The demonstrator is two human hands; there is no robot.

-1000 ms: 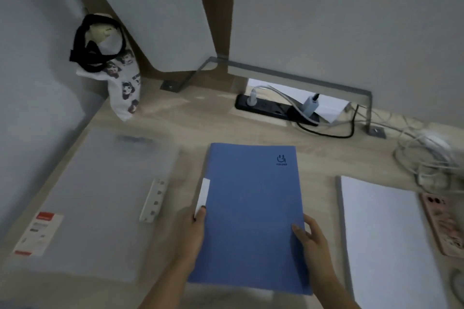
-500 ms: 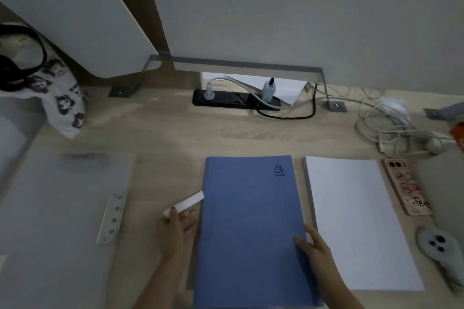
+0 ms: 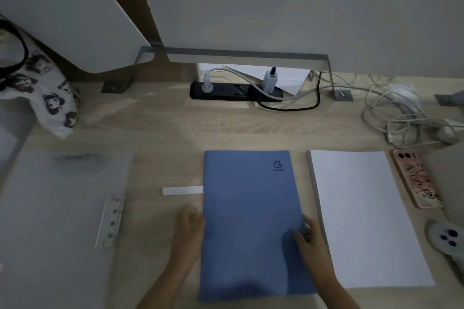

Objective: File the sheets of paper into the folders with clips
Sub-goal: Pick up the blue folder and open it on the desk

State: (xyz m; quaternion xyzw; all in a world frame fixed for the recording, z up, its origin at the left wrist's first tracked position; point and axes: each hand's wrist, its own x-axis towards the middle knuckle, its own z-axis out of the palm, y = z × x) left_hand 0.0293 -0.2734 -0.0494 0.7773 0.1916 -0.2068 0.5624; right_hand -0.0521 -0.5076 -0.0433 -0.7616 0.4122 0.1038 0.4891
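Observation:
A closed blue folder (image 3: 251, 221) lies in the middle of the wooden desk (image 3: 163, 133). A white clip strip (image 3: 182, 190) sticks out flat to the left from its spine edge. My left hand (image 3: 189, 229) is curled at the folder's left edge, below the strip and apart from it. My right hand (image 3: 310, 237) rests on the folder's right edge with its fingers spread. A stack of white paper sheets (image 3: 364, 216) lies just right of the folder. At the left lies a translucent grey folder (image 3: 57, 208) with a white punched strip (image 3: 109, 221).
A pink-cased phone (image 3: 415, 179) lies right of the paper, a grey round device (image 3: 447, 238) below it. A black power strip (image 3: 236, 90) with plugs and tangled white cables (image 3: 399, 118) sit at the back. A printed cloth bag (image 3: 50, 98) stands at the back left.
My left hand let go of the white strip and dropped down to the folder's left edge. The strip swung out to lie flat, pointing left. The view shifted right.

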